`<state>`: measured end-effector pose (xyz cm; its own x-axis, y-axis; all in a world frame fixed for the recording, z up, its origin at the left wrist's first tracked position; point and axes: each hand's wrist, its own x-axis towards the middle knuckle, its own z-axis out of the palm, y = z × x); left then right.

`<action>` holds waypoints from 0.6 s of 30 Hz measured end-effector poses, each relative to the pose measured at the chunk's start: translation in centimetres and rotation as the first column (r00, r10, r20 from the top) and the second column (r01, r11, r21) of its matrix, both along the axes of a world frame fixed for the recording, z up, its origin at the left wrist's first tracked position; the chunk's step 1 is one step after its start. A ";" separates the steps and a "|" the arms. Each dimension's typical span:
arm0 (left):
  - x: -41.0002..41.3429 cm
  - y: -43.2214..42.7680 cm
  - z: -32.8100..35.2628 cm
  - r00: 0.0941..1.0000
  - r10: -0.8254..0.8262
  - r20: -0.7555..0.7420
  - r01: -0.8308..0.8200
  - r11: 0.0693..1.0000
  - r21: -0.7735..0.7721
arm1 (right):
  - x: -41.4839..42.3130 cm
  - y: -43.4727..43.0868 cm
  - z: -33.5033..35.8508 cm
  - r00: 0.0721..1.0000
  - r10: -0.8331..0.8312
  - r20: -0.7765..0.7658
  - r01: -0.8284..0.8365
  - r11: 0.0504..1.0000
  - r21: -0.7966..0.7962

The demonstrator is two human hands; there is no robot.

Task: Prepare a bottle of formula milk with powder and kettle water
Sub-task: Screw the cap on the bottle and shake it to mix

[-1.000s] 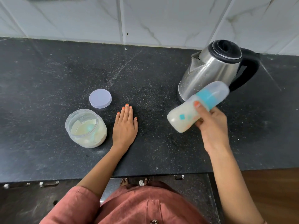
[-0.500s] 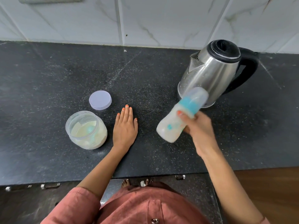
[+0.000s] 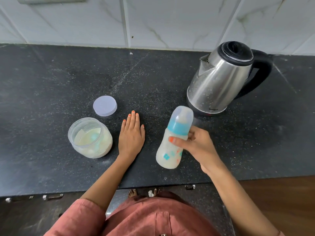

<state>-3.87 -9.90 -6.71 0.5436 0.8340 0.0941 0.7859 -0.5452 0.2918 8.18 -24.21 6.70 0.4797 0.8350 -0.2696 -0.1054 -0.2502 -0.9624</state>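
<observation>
Head view is showing the right hand (image 3: 197, 145) gripping the bottle (image 3: 167, 155) above the near middle of the counter (image 3: 51, 82). Thumb and fingers (image 3: 173, 139) are curling round its body just below the blue collar, and the cap is pointing far and slightly right, toward the kettle (image 3: 219, 79). Milky liquid is filling the body, so the step in hand is probably shaking to mix. To do it well, the person should be keeping a firm grip near the collar, swinging from the wrist, and staying clear of the kettle. The left hand (image 3: 132, 138) is lying flat with straight fingers, holding nothing, just right of the open powder jar (image 3: 90, 138), whose lid (image 3: 105, 105) is sitting just beyond it. Compared with a second ago, the bottle is standing more upright, nearer and further left, no longer overlapping the kettle. The left hand, jar and lid are staying put.
</observation>
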 end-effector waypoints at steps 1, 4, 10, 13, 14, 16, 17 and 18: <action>0.0 0.0 0.1 1.000 0.001 0.006 -0.001 1.000 -0.005 | 0.3 0.1 0.1 0.998 -0.042 -0.035 0.044 0.998 0.034; 0.0 -0.1 0.1 1.000 0.004 0.008 -0.004 1.000 -0.003 | 1.5 1.0 0.5 0.923 -0.300 -0.241 0.342 0.927 0.155; 0.0 0.0 0.1 1.000 -0.004 -0.009 0.004 1.000 -0.006 | -0.8 0.4 0.2 0.998 -0.033 -0.052 0.035 0.998 0.056; 0.0 0.0 0.2 1.000 -0.011 0.002 0.011 1.000 -0.011 | 0.1 0.4 0.2 0.989 -0.103 -0.108 0.114 0.989 0.094; 0.0 0.0 0.2 1.000 -0.011 0.003 0.011 1.000 -0.015 | 0.7 0.6 0.4 0.963 -0.196 -0.184 0.222 0.966 0.131; 0.0 0.0 0.1 1.000 -0.009 0.000 0.009 1.000 -0.014 | 1.6 1.1 0.5 0.880 -0.341 -0.330 0.415 0.891 0.186; 0.0 -0.1 0.1 1.000 -0.006 0.000 0.006 1.000 -0.013 | 1.6 1.1 0.4 0.866 -0.359 -0.349 0.443 0.875 0.198; 0.0 -0.1 0.1 1.000 -0.004 0.001 0.004 1.000 -0.010 | 1.2 1.0 0.3 0.888 -0.339 -0.311 0.408 0.893 0.191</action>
